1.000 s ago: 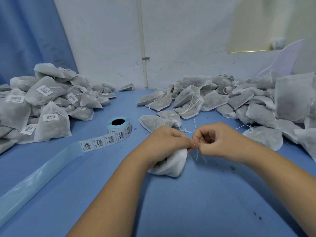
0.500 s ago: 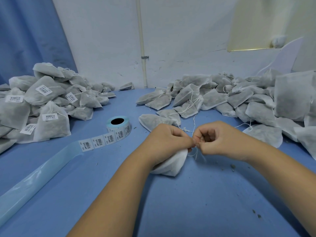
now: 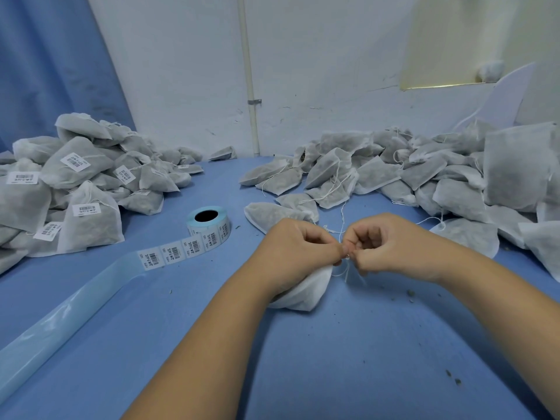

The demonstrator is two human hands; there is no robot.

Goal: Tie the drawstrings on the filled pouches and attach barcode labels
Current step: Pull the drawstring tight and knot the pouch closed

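L hand (image 3: 298, 247) grip pinching drawstring (image 3: 345, 270) at pouch (image 3: 303, 294) neck, R hand (image 3: 391, 247) grip pinching same drawstring, label roll (image 3: 209, 222) nearby

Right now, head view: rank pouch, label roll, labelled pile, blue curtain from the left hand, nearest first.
1. pouch, gripped in the left hand
2. label roll, to its left
3. labelled pile, far left
4. blue curtain, behind that pile

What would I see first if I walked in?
In the middle, the left hand grips a white pouch on the blue table while the right hand pinches its string. Heaps of pouches sit behind: the labelled heap at left, the plain heap at right, a sticker roll between them.
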